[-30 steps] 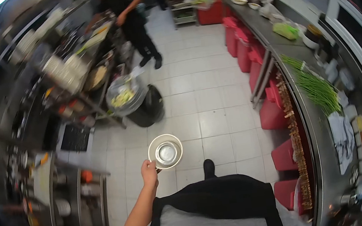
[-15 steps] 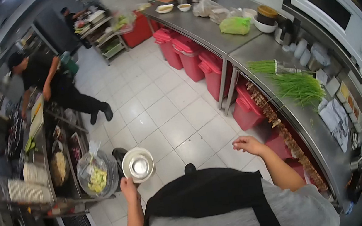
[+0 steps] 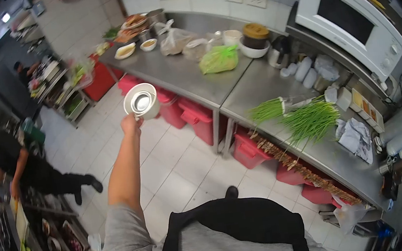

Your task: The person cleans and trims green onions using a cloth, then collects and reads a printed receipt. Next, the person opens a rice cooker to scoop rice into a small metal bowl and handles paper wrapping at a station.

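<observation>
My left hand is closed on the near rim of a white round container, with my arm stretched forward. Inside the container sits a smaller metal bowl. The container is held in the air over the floor, near the front edge of the steel counter and in front of the red bins. My right hand is not in view.
On the counter are a green bag, green stalks, a folded cloth and small bowls. A white microwave stands at right. Red bins are under the counter. A co-worker stands at left.
The view has turned right toward the counter. My left hand has reached forward with the container, toward the counter. My right hand, seen open half a second ago, has left the view.
</observation>
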`<move>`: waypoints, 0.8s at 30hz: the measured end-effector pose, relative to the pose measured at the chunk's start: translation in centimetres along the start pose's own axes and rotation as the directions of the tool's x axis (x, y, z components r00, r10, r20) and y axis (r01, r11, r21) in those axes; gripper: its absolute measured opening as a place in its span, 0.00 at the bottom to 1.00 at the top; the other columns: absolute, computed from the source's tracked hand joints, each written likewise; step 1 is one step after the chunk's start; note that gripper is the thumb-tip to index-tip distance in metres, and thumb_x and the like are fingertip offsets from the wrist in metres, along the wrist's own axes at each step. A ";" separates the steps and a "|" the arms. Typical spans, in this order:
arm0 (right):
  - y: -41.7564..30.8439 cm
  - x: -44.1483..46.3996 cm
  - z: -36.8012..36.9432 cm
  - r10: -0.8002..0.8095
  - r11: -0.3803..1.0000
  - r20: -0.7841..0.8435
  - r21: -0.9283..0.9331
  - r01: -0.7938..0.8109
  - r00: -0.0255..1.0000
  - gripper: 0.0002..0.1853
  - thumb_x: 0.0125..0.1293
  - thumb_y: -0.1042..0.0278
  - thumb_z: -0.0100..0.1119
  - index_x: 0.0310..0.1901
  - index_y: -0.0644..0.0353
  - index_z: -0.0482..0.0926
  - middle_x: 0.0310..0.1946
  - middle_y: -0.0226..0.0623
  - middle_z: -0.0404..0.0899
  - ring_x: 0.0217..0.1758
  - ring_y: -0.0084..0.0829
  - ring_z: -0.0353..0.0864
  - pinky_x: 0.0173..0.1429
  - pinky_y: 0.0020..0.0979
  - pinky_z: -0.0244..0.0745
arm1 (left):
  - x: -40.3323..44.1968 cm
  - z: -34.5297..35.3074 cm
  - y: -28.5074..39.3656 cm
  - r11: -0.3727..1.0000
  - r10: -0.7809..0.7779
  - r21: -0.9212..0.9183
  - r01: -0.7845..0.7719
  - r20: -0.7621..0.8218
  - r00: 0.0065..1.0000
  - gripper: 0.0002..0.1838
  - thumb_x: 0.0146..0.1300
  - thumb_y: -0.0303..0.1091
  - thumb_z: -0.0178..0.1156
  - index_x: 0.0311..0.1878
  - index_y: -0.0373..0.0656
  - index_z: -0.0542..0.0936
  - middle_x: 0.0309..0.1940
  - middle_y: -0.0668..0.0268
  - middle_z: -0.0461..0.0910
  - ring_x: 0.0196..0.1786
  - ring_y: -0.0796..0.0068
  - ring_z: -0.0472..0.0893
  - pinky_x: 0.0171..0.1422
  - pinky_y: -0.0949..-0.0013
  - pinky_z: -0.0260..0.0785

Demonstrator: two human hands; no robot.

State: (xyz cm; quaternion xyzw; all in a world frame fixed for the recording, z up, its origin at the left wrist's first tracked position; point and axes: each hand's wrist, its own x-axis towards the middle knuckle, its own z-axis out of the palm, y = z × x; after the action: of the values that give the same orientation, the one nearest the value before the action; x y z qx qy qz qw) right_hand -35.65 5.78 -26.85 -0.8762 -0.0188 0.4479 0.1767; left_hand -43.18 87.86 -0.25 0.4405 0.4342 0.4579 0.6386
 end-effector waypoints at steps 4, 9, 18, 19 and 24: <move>-0.8 -1.9 -2.5 0.210 0.927 0.036 0.312 -0.211 0.977 0.19 0.61 0.51 0.57 0.45 0.56 0.77 0.41 0.42 0.79 0.43 0.37 0.79 0.43 0.39 0.75 | 7.2 10.5 -1.1 0.978 -0.088 -0.191 0.080 -0.032 0.996 0.14 0.58 0.33 0.57 0.44 0.35 0.73 0.36 0.60 0.76 0.30 0.67 0.77 0.26 0.67 0.68; -4.7 -1.5 -4.7 0.311 0.711 0.064 0.646 -0.277 0.948 0.19 0.62 0.52 0.56 0.49 0.56 0.75 0.44 0.40 0.78 0.42 0.37 0.78 0.41 0.40 0.74 | 18.7 18.3 -6.0 0.963 -0.108 -0.246 0.109 0.015 0.994 0.13 0.62 0.34 0.54 0.44 0.35 0.72 0.42 0.58 0.73 0.40 0.60 0.75 0.31 0.57 0.69; -12.8 2.0 -6.4 0.344 0.610 -0.304 0.792 0.035 0.888 0.18 0.57 0.54 0.64 0.42 0.58 0.79 0.29 0.35 0.80 0.29 0.29 0.80 0.28 0.34 0.76 | 22.2 23.7 -7.7 0.986 -0.138 -0.099 0.134 -0.026 0.990 0.22 0.58 0.37 0.55 0.51 0.32 0.71 0.51 0.53 0.71 0.49 0.56 0.73 0.47 0.52 0.70; -13.2 1.9 -5.5 0.349 0.609 -0.279 0.793 0.009 0.895 0.18 0.57 0.54 0.64 0.41 0.59 0.79 0.29 0.35 0.80 0.29 0.29 0.80 0.28 0.33 0.76 | 22.1 23.5 -8.2 0.989 -0.129 -0.075 0.127 -0.025 0.991 0.22 0.58 0.39 0.56 0.50 0.32 0.72 0.50 0.54 0.72 0.48 0.56 0.74 0.47 0.51 0.70; -13.5 0.7 -1.5 0.366 0.637 -0.176 0.763 -0.108 0.914 0.17 0.57 0.53 0.64 0.39 0.59 0.80 0.29 0.34 0.80 0.28 0.29 0.80 0.27 0.34 0.76 | 20.3 25.0 -7.2 0.967 0.055 0.254 0.014 -0.261 0.964 0.29 0.57 0.54 0.60 0.47 0.34 0.74 0.49 0.53 0.74 0.42 0.55 0.75 0.46 0.52 0.69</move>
State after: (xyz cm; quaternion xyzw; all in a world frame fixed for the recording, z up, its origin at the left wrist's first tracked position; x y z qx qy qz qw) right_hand -32.31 18.14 -22.18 -0.7828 0.3093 0.2903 0.4553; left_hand -13.67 101.94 -4.38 0.4576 0.5660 0.4602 0.5084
